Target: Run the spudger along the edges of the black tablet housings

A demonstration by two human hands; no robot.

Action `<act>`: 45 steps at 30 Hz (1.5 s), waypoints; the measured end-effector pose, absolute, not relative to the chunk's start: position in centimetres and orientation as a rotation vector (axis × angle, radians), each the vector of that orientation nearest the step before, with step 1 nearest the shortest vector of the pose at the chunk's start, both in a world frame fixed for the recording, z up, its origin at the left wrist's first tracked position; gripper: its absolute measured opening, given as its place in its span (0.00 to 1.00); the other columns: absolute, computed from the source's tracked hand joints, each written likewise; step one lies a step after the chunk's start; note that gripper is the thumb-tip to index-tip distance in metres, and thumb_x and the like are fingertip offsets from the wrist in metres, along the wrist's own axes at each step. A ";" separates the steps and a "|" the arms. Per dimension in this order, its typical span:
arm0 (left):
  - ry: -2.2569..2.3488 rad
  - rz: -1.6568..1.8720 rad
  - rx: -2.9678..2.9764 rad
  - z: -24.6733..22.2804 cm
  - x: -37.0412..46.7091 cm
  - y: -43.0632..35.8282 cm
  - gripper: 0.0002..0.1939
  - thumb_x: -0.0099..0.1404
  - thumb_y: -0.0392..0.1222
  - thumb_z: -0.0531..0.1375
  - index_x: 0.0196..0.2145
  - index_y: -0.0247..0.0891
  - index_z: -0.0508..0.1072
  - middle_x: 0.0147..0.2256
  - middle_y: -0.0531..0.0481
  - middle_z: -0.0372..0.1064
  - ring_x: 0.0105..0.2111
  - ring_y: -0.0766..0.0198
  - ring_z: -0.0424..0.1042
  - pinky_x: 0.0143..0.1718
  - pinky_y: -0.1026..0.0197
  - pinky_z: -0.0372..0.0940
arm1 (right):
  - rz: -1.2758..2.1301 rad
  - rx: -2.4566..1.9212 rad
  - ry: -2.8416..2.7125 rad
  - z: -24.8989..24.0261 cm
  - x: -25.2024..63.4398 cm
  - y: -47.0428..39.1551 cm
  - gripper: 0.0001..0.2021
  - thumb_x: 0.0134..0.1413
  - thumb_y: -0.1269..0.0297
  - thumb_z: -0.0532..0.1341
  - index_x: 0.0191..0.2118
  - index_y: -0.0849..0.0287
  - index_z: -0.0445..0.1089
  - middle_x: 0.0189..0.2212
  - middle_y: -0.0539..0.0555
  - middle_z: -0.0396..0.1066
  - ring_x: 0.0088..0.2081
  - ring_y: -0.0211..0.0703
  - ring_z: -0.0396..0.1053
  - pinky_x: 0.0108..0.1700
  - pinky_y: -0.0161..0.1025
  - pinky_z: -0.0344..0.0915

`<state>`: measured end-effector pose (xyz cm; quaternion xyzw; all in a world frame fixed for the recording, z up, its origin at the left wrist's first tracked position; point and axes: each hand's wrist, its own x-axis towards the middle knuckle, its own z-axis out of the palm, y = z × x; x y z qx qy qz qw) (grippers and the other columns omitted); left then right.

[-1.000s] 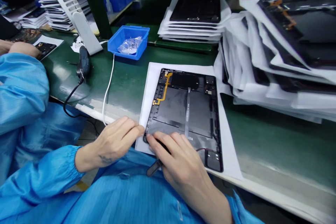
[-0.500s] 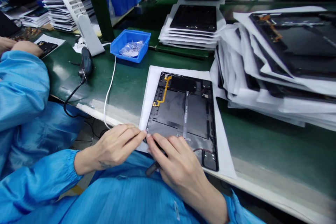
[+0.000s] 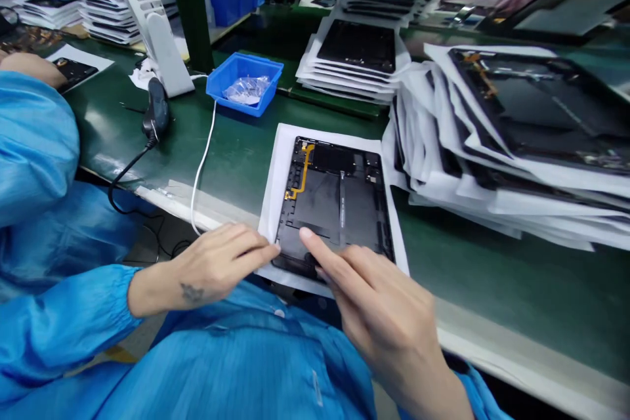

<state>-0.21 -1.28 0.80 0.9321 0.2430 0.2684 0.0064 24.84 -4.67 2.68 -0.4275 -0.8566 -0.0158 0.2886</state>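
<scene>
A black tablet housing [image 3: 319, 210] lies open side up on a white sheet [image 3: 272, 170] at the table's front edge. An orange flex cable runs down its left side and a pale strip down its middle. My left hand [image 3: 216, 266] has its fingers closed together at the lower left corner of the housing; the thumb is hidden. Over the lower right part is my right hand [image 3: 384, 315], index finger stretched over the housing and the other fingers curled. What those curled fingers hold, if anything, is hidden.
Stacks of housings between white sheets [image 3: 492, 164] stand at the right and a smaller stack [image 3: 352, 75] behind. A blue bin [image 3: 246, 85] holds clear plastic bits. Left of it are a white stand [image 3: 162, 46], a black corded tool [image 3: 156, 108] and a co-worker's blue sleeve [image 3: 34, 138].
My right hand has moved right and up from the housing's lower left corner, its index finger now extended. The dark handle beneath it no longer shows. My left hand stays at the corner.
</scene>
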 end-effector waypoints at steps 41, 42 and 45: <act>0.702 0.604 2.699 -0.3 0.3 1.5 0.27 0.75 0.48 0.57 0.65 0.31 0.62 0.65 0.40 0.62 0.67 0.54 0.59 0.68 0.48 0.54 | -0.383 -0.640 -2.888 5.4 23.0 -1.9 0.20 0.71 0.76 0.47 0.37 0.63 0.75 0.28 0.53 0.73 0.27 0.38 0.65 0.26 0.39 0.59; 0.705 0.611 2.703 -0.3 0.3 1.4 0.27 0.75 0.48 0.57 0.65 0.30 0.62 0.65 0.40 0.62 0.67 0.54 0.59 0.68 0.48 0.55 | -0.372 -0.654 -2.895 5.4 23.1 -1.8 0.19 0.71 0.76 0.47 0.37 0.63 0.75 0.28 0.53 0.72 0.26 0.37 0.65 0.26 0.38 0.59; 0.715 0.631 2.713 -0.2 0.5 1.3 0.27 0.74 0.47 0.58 0.64 0.30 0.63 0.64 0.40 0.63 0.66 0.54 0.60 0.68 0.48 0.55 | -0.345 -0.707 -2.893 5.2 23.3 -2.0 0.16 0.71 0.74 0.48 0.39 0.61 0.74 0.26 0.51 0.71 0.25 0.37 0.63 0.26 0.37 0.58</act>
